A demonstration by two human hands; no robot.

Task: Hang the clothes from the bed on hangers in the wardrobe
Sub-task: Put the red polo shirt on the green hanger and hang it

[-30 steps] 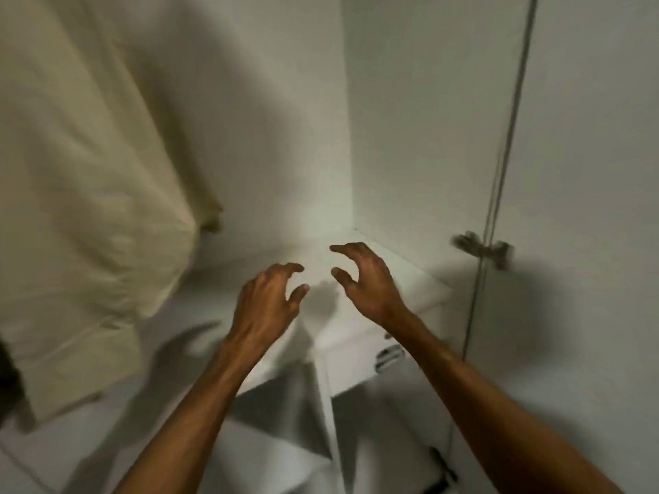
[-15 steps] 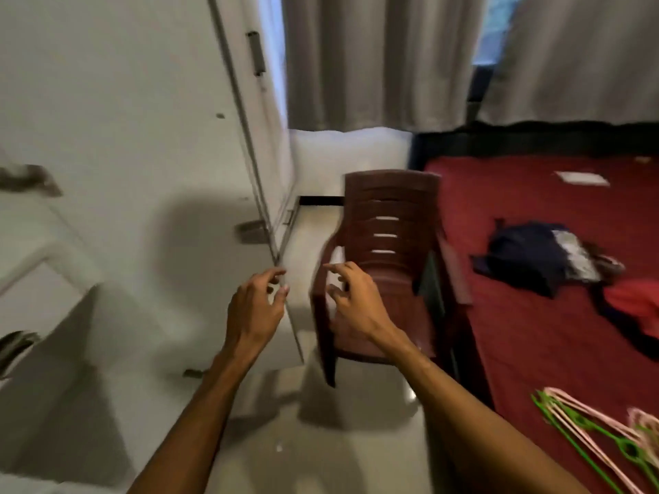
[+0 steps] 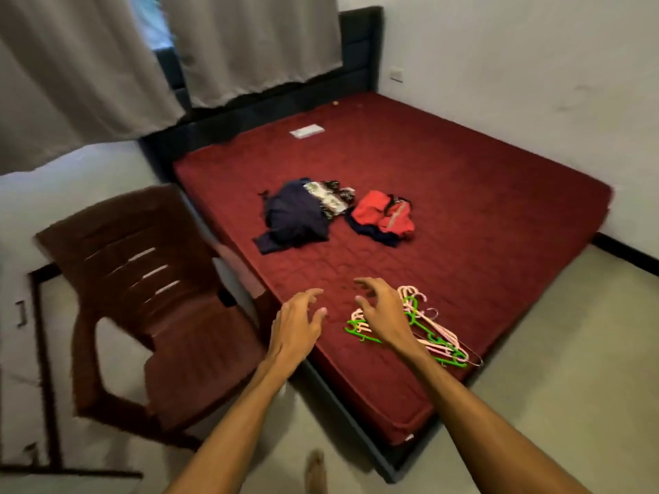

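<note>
Red bed (image 3: pixel 463 172): clothes sit mid-bed in 2 heaps, navy heap (image 3: pixel 296 219) left, red heap (image 3: pixel 385 215) right, both well beyond the fingertips. Hangers (image 3: pixel 438 336) are piled by the near edge, partly under R hand (image 3: pixel 383 315), long axis running from it twd the near-right corner; L hand (image 3: pixel 299 326) is just beside. Both hands are empty w/ fingers loose and spread, so R looks nearer for a hanger grab.

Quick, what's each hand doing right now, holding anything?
Left hand: open, fingers spread, holding nothing.
Right hand: open, fingers spread, holding nothing, in front of the hangers on the bed.
</note>
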